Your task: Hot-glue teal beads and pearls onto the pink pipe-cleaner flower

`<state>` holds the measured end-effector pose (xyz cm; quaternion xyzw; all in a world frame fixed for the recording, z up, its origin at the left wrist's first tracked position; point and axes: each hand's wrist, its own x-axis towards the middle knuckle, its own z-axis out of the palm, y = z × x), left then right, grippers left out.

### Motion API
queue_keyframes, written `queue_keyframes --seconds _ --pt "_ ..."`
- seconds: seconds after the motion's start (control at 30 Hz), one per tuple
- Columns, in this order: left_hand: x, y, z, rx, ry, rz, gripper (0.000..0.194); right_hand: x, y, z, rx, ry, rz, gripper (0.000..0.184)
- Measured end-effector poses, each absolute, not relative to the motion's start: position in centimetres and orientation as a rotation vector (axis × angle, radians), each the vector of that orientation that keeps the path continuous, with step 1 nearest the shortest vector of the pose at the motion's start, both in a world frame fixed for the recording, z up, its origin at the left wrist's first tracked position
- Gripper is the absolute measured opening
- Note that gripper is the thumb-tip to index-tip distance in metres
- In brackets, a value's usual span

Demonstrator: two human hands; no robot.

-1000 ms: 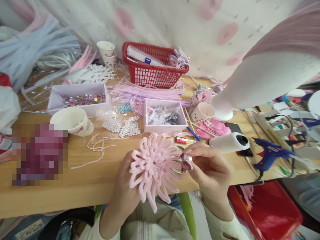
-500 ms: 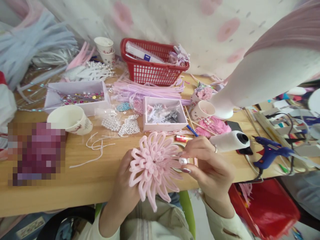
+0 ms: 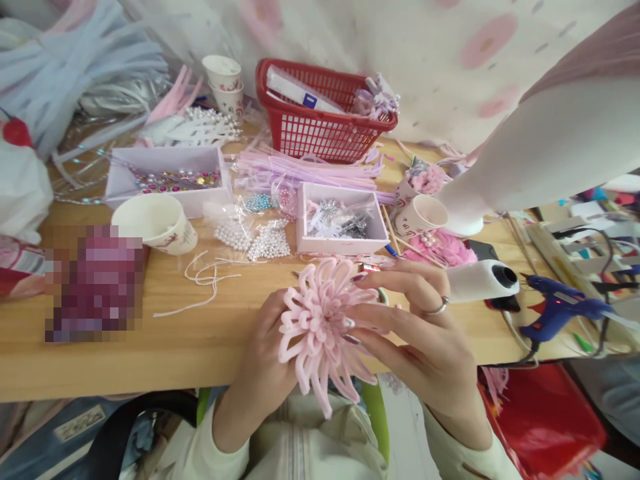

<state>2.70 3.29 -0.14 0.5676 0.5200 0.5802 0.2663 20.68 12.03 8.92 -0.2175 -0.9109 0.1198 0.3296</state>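
A pink flower of looped pipe cleaners (image 3: 320,333) is held up over the front edge of the table. My left hand (image 3: 265,353) grips it from behind; the petals hide most of those fingers. At the flower's centre, my right hand (image 3: 415,333) pinches a white pearl bead (image 3: 349,323) between thumb and finger. Its other fingers reach over the right-hand petals. Part of a round, ring-like thing shows behind the right fingers, its kind unclear.
A blue glue gun (image 3: 555,303) with a cord lies at the right beside a white cone (image 3: 475,280). Behind stand a red basket (image 3: 320,137), a small box of silver pieces (image 3: 345,247) and a paper cup (image 3: 155,223). Loose white pearls (image 3: 267,241) and white string (image 3: 214,287) lie nearer.
My right hand has brought the pearl bead from beside the flower leftward into its centre, with its fingers now over the petals. The whole view has shifted slightly.
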Motion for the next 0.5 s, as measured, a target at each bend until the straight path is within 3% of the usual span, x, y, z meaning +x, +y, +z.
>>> queue_keyframes --seconds 0.23,0.5 --pt "2.55 3.62 0.54 1.62 1.361 1.644 0.023 20.04 12.36 9.16 -0.548 -2.462 0.324 0.013" --pt "2.52 3.31 0.42 1.631 1.37 1.609 0.021 19.68 12.44 9.61 -0.552 -2.507 0.259 0.013"
